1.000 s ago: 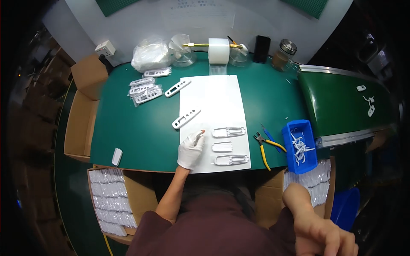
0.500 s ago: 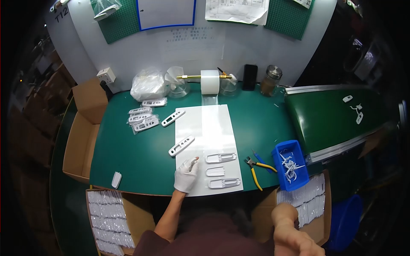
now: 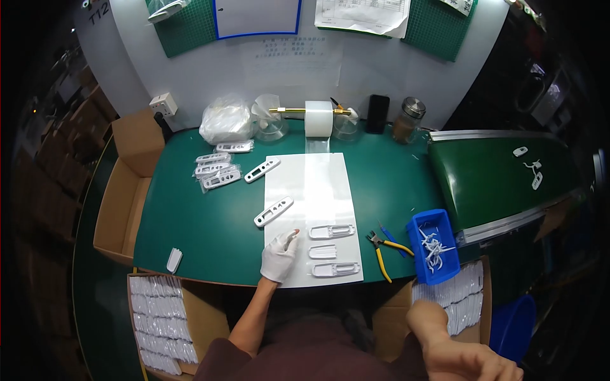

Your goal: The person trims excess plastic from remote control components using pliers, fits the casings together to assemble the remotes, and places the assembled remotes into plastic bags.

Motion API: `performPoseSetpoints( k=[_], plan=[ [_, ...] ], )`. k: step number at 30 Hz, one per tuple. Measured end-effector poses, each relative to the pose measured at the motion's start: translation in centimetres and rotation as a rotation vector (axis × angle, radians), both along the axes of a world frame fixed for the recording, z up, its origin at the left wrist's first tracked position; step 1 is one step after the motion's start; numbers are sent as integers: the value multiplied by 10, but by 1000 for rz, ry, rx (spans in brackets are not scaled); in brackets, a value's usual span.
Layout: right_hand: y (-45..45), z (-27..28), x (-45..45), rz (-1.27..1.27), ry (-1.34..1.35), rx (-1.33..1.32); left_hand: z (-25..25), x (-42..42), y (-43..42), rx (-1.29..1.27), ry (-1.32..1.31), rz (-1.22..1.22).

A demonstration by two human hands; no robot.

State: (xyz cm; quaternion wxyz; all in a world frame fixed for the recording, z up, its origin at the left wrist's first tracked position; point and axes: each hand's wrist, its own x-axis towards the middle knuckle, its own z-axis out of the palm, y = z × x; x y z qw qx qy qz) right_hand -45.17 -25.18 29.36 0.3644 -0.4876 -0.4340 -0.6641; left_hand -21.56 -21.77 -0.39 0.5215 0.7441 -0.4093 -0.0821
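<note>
My left hand [image 3: 279,257], in a white glove with a bare fingertip, rests on the white sheet [image 3: 289,178]; its fingers are curled together and nothing shows in them. Just above it lies a white plastic casing [image 3: 274,211] with a window and button holes. To its right are two open casing halves [image 3: 332,232] [image 3: 335,270] and a small white cover [image 3: 323,252] between them. My bare right hand [image 3: 470,360] hangs off the table at the lower right, fingers bent and cut by the frame edge. Whether it holds anything cannot be seen.
Side cutters [image 3: 380,254] lie beside a blue tray [image 3: 416,254] of white scraps. A film roll [image 3: 318,119] hangs on a brass rod. Bagged casings [image 3: 219,170] lie left, a green conveyor [image 3: 483,184] runs right. Packed boxes [image 3: 203,317] [image 3: 391,317] stand below the table edge.
The view has tilted slightly, so everything on the table sits a little higher and further right. My right hand has moved right and a little down. My left hand stays on the sheet.
</note>
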Motion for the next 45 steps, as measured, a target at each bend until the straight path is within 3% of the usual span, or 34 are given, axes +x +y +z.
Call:
performPoseSetpoints(
  k=[12, 14, 16, 21, 25, 28, 30, 31, 33, 36, 40, 42, 43, 45],
  plan=[
    [5, 25, -2, -16, -31, 1, -1, -1, 0, 9, 51, 9],
    [5, 26, -7, -42, 78, 45, -2, 0, 0, -22, 40, -14],
    [1, 29, -2, 94, 1, 21, 0, 0, 1, 15, -6, 7],
    [-6, 32, -12, 179, 206, 33, -1, 0, 1, 12, -60, 4],
    [-13, 36, -2, 378, 199, 42, -1, -2, 0, 1, -43, 18],
    [-24, 35, -3, 475, 334, -92, 4, -2, 1, 23, -30, 19],
    [-23, 30, -1, 156, 177, -84, 6, -2, 1, 66, -43, 4],
    [-25, 34, -11, 170, 166, -79, 2, -2, 0, 38, -29, 5],
    [-33, 51, -36, 575, 855, 12, -2, -1, 0, 40, -59, 13],
    [-37, 54, -10, 809, 814, 16, 1, -1, 0, 51, -75, 7],
    [-34, 33, -41, 764, 808, -12, 1, -2, -1, 67, -73, 8],
    [-21, 32, -19, 227, 311, -47, -1, -1, 0, 80, -64, 15],
    [-25, 28, 5, 106, -48, -59, -4, -1, -2, 49, -87, 17],
    [-28, 33, 4, -16, -192, -132, -3, -1, -2, 21, -108, 18]
  ],
)
